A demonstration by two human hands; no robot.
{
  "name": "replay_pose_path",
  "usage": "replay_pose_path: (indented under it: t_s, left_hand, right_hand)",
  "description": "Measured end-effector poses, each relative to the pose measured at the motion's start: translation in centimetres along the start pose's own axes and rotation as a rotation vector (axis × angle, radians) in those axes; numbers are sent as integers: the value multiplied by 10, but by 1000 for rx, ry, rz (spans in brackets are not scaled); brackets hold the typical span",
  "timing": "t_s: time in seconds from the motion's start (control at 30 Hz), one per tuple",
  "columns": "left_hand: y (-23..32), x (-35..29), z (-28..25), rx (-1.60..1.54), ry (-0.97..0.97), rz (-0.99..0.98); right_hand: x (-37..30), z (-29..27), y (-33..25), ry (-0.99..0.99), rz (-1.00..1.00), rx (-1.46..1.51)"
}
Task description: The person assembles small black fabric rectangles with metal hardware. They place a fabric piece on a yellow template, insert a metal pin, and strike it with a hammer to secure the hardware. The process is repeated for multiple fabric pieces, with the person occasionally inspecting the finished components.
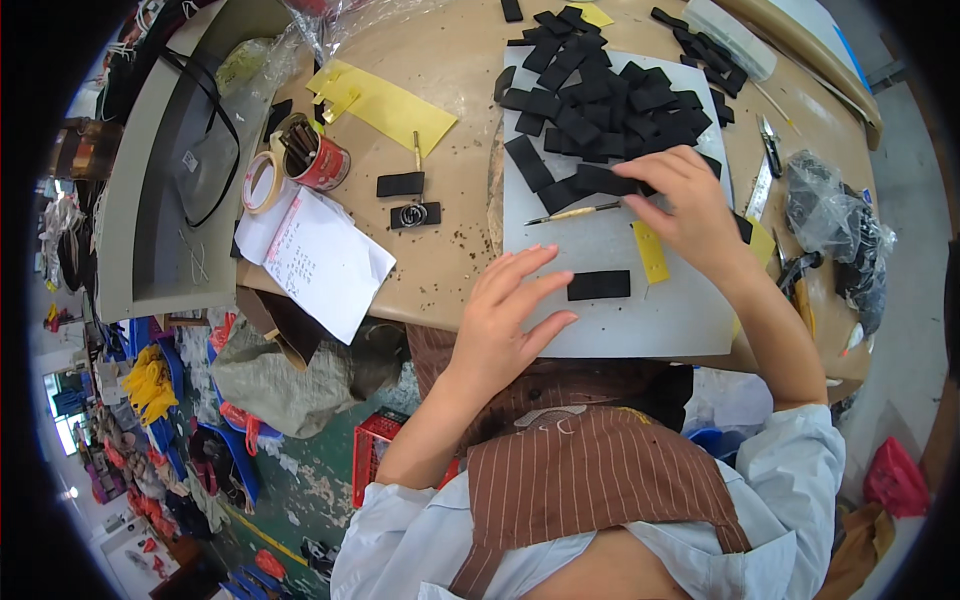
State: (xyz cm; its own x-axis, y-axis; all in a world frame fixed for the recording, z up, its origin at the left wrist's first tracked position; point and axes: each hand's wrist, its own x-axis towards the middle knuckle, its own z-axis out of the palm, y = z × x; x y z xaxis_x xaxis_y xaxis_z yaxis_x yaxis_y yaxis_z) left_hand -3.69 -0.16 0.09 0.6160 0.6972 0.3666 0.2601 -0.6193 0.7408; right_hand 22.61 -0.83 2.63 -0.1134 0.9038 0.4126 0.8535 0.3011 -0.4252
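Note:
My right hand [688,205] is at the near edge of a heap of short black strips [600,110], its thumb and fingers pinching the end of one black strip [602,180]. On the grey-white board [520,335], my left hand [515,310] is held with fingers spread and nothing in them. Just right of its fingertips, a single black strip [598,285] lies flat. Between the hands rests a thin pen-like tool [572,214] with a dark pointed tip. Beneath my right wrist is a small yellow strip [650,252] with tiny holes or marks.
At left stand a red tin [325,165] of slim tools, a tape roll [263,182] and a written notepad [330,260]. Two black pieces [400,184] and a yellow sheet [385,105] lie nearby. A box cutter [770,150], steel ruler [760,195] and plastic bag [835,210] line the right.

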Motion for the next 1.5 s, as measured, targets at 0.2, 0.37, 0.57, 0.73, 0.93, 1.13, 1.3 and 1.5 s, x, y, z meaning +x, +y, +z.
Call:
replay_pose_path:
  t_s: [0.2,0.37,0.57,0.73,0.93,1.13,1.3,1.5]
  left_hand:
    - [-2,-10,-11,-73,28,-29]
    - [3,-3,-1,-17,-4,2]
    - [2,0,7,21,-24,-30]
    - [-5,-1,17,24,-23,-58]
    - [3,6,11,67,-82,-75]
    - [6,11,9,135,-118,-29]
    - [2,9,8,185,-149,2]
    - [6,-5,11,326,-92,58]
  right_hand:
    - [-48,-23,-49,-115,97,167]
    - [-57,-8,-52,-130,44,183]
    - [-53,-4,-51,-159,12,173]
    - [-55,0,-48,-165,9,166]
    - [-61,-1,-46,-117,83,212]
    - [-64,2,-42,-100,73,207]
    - [-68,4,-36,-77,-3,131]
    - [-78,0,-46,-54,42,-92]
